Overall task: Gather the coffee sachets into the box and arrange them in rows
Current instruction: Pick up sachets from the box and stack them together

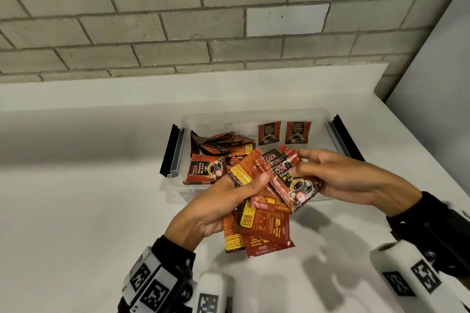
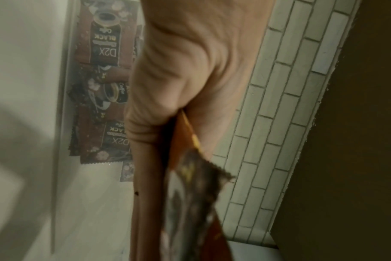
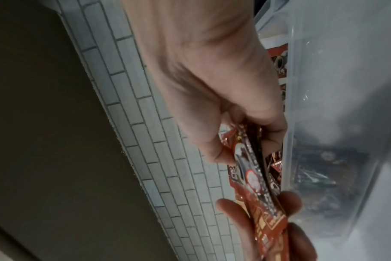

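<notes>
My left hand [image 1: 216, 208] grips a fanned bundle of sachets [image 1: 264, 223] just above the clear box's [image 1: 328, 119] near edge, while my right hand [image 1: 348, 178] pinches the front sachet [image 1: 295, 185]; two sachets [image 1: 283, 132] stand against the back wall, a loose pile [image 1: 216, 155] lies at its left end

A grey brick wall [image 1: 178, 20] rises behind a white countertop [image 1: 76, 198]; a plain white panel [image 1: 437, 84] stands at right.
</notes>
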`<move>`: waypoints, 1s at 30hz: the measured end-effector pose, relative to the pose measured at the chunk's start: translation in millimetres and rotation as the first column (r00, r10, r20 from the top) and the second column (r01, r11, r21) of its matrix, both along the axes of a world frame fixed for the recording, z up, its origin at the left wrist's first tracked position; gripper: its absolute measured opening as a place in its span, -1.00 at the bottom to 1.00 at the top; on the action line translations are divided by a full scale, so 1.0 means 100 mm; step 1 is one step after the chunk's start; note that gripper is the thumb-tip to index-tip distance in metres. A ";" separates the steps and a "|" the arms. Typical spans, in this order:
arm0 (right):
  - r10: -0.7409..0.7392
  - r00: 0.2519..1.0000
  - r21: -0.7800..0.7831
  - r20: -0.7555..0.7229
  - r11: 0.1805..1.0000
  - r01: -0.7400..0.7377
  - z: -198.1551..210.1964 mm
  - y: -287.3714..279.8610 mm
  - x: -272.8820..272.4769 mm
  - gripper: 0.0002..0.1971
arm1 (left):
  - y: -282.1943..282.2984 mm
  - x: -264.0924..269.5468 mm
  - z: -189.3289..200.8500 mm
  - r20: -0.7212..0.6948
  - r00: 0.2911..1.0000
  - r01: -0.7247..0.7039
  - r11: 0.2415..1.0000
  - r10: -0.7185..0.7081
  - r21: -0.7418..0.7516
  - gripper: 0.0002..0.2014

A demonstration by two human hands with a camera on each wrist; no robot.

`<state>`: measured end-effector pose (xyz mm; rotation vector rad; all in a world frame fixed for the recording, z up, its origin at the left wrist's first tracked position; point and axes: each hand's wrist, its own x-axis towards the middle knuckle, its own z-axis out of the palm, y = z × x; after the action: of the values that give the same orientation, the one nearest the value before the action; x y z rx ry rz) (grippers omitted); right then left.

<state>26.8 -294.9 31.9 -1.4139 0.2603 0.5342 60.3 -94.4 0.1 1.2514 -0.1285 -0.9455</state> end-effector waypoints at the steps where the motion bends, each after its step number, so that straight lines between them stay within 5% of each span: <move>1: 0.034 0.999 -0.007 -0.016 0.999 -0.034 -0.01 0.01 -0.01 -0.71 | 0.00 0.00 0.00 -0.004 1.000 -0.005 1.000 0.006 0.005 -0.66; 7: -0.027 0.999 0.003 -0.018 1.000 0.027 0.01 -0.02 -0.02 -0.71 | 0.08 0.01 0.01 -0.079 0.994 0.066 0.996 -0.071 -0.057 -0.65; 11: -0.086 0.996 0.025 -0.017 0.996 0.086 0.03 -0.05 -0.04 -0.74 | 0.17 0.00 -0.02 -0.033 0.988 0.142 0.979 -0.148 -0.142 -0.37; 19: -0.059 0.997 0.025 -0.042 0.998 0.060 0.03 -0.04 -0.08 -0.72 | 0.05 0.00 -0.05 0.158 0.983 -0.096 0.995 0.091 0.029 -0.60; 25: -0.141 0.990 0.032 0.006 0.990 0.141 -0.01 -0.05 -0.09 -0.70 | 0.03 0.01 -0.05 0.173 0.955 -0.240 0.970 0.241 -0.027 -0.74; 30: -0.195 0.980 0.051 0.021 0.980 0.194 -0.02 -0.03 -0.08 -0.72 | 0.04 0.01 -0.02 0.163 0.957 -0.225 0.970 0.238 -0.096 -0.62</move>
<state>18.7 -298.0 29.5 -1.3306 0.3588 0.3585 61.7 -90.4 -1.9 1.2466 -0.1493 -0.6232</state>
